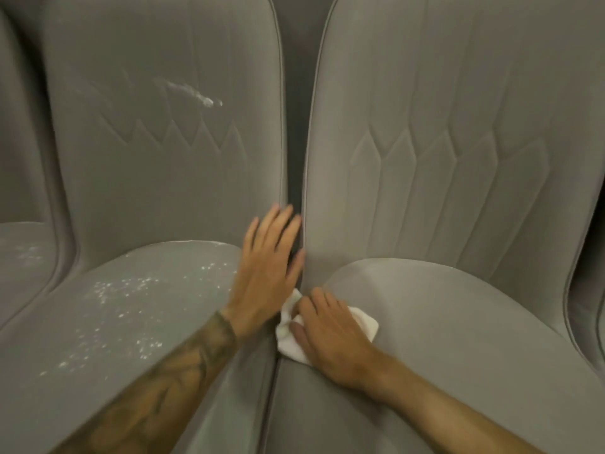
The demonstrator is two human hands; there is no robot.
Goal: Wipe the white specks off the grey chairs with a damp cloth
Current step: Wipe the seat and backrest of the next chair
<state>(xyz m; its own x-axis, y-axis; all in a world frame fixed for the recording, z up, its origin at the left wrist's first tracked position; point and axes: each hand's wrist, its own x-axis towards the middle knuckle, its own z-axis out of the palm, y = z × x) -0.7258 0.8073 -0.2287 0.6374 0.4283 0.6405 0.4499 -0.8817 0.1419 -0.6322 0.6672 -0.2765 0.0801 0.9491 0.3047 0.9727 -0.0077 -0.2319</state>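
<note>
Two grey upholstered chairs stand side by side. The left chair [157, 178] has white specks [124, 299] scattered over its seat and a white streak [193, 93] on its backrest. The right chair [458, 178] shows no specks. My right hand [330, 335] presses a white cloth [363, 322] flat onto the left front part of the right chair's seat, beside the gap. My left hand [268, 267] lies with straight fingers at the gap between the chairs, its fingertips at the right edge of the left backrest.
A third grey chair [19, 250] at the far left edge has faint white specks on its seat. A dark narrow gap [294, 126] runs between the two backrests.
</note>
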